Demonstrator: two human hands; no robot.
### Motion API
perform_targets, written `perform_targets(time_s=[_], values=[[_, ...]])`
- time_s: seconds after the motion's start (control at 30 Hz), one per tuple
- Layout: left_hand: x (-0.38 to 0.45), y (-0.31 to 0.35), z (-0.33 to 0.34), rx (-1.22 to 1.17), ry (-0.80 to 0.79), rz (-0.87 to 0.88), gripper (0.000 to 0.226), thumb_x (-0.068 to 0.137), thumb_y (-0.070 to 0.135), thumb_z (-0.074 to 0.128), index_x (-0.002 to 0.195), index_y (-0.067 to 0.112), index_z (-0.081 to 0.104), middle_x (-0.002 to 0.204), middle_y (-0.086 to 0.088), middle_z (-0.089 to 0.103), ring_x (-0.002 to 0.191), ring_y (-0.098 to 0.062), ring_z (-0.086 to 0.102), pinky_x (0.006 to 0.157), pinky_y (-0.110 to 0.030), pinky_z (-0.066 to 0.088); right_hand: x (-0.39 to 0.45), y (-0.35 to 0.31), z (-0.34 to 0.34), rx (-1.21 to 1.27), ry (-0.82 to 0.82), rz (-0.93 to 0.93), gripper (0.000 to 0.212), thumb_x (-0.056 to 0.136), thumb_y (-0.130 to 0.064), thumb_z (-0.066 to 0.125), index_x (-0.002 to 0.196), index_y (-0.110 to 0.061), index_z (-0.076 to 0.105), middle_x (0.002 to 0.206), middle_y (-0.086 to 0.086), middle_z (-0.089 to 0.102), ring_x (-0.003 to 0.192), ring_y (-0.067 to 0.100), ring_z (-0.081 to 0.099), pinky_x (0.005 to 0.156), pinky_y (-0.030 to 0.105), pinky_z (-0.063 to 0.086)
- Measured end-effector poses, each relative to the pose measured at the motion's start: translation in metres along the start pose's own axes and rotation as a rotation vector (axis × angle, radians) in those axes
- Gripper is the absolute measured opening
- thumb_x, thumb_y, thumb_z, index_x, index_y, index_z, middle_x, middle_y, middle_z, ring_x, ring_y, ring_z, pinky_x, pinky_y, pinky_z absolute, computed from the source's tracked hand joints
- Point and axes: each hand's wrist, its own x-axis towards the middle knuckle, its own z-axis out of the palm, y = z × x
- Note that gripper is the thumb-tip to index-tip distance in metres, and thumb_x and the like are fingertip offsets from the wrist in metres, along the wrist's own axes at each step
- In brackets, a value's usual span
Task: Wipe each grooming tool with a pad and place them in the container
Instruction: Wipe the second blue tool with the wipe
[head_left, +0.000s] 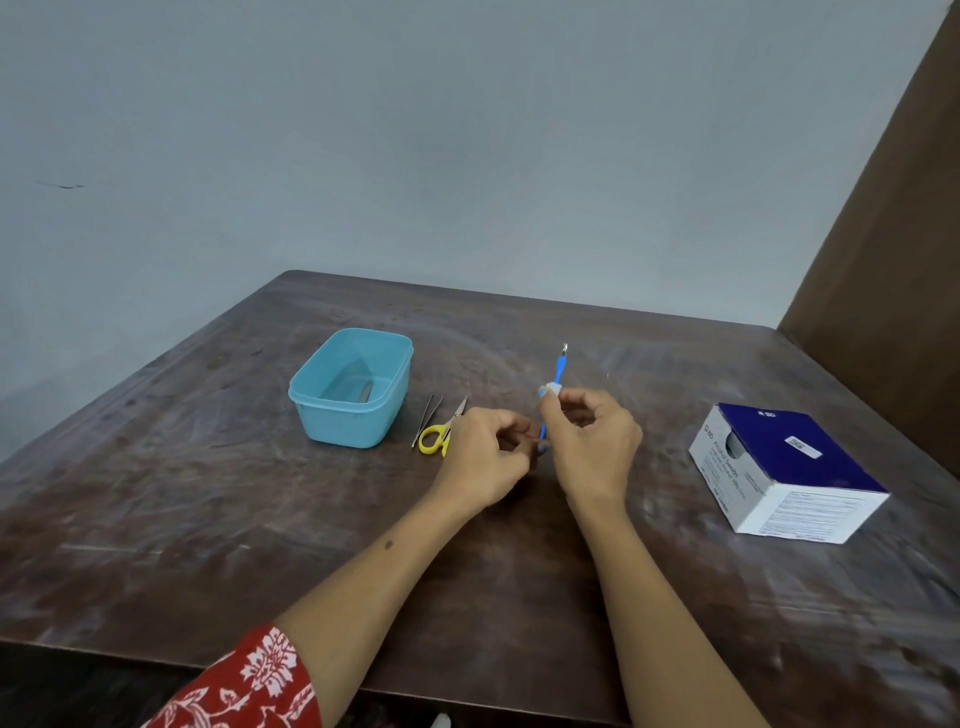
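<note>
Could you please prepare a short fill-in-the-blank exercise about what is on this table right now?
1. The right hand wraps a white pad around the ____-handled tool.
2. The scissors have ____ handles.
3. The tweezers lie between the scissors and the ____.
Missing words: blue; yellow; container.

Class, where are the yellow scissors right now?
The scissors lie on the table, between the tweezers and the left hand, right of the container.

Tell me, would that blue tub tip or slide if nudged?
The tub looks like thin plastic with only one small item inside, so probably light. Its base is wide and its walls low, so it would likely slide on the table rather than tip.
</note>
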Motion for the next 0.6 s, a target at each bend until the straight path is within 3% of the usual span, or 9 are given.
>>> perform_targets(time_s=[0.13, 0.27, 0.4, 0.47, 0.6], values=[[0.0009, -0.0006, 0.0008, -0.013, -0.061, -0.041, 0.01, 0.079, 0.004, 0.069, 0.089, 0.004, 0.071, 0.08, -0.013, 0.072, 0.067, -0.025, 0.07, 0.067, -0.041, 0.059, 0.0009, -0.0014, -0.0026, 0.043, 0.064, -0.059, 0.008, 0.081, -0.027, 0.071, 0.078, -0.02, 0.071, 0.075, -0.001, 0.067, 0.064, 0.002, 0.059, 0.06, 0.015, 0.047], [-0.0003, 0.0001, 0.0001, 0.017, 0.035, 0.004, 0.007, 0.077, 0.005, 0.069, 0.084, 0.005, 0.072, 0.072, -0.008, 0.07, 0.065, -0.024, 0.068, 0.065, -0.034, 0.058, 0.0012, -0.0001, -0.0005, 0.019, 0.02, -0.02, 0.011, 0.08, -0.032, 0.072, 0.071, -0.028, 0.066, 0.069, -0.001, 0.068, 0.057, 0.004, 0.062, 0.061, 0.024, 0.052], [0.0013, -0.0008, -0.0027, 0.034, 0.092, 0.049, 0.015, 0.078, 0.001, 0.062, 0.084, 0.009, 0.073, 0.061, 0.007, 0.064, 0.057, -0.006, 0.061, 0.056, -0.016, 0.05, -0.0008, 0.0025, 0.0029, -0.011, -0.107, 0.031, 0.011, 0.078, -0.031, 0.072, 0.07, -0.024, 0.07, 0.064, -0.007, 0.069, 0.059, 0.006, 0.065, 0.065, 0.033, 0.056], [0.0024, -0.0014, -0.0043, 0.027, 0.093, 0.059, 0.017, 0.078, 0.001, 0.061, 0.088, 0.009, 0.074, 0.062, 0.006, 0.065, 0.057, -0.006, 0.062, 0.058, -0.019, 0.051, -0.0025, 0.002, 0.0032, -0.015, -0.131, -0.003, 0.009, 0.079, -0.03, 0.073, 0.074, -0.022, 0.071, 0.068, -0.008, 0.069, 0.062, 0.006, 0.066, 0.066, 0.032, 0.055], [0.0012, 0.0012, -0.0019, 0.004, 0.061, 0.04, 0.011, 0.078, 0.003, 0.065, 0.085, 0.005, 0.073, 0.063, 0.002, 0.065, 0.059, -0.014, 0.063, 0.06, -0.027, 0.054, -0.0015, 0.0005, 0.0006, 0.026, -0.023, -0.068, 0.009, 0.08, -0.029, 0.073, 0.08, -0.02, 0.072, 0.075, -0.009, 0.064, 0.064, 0.005, 0.063, 0.063, 0.023, 0.052]])
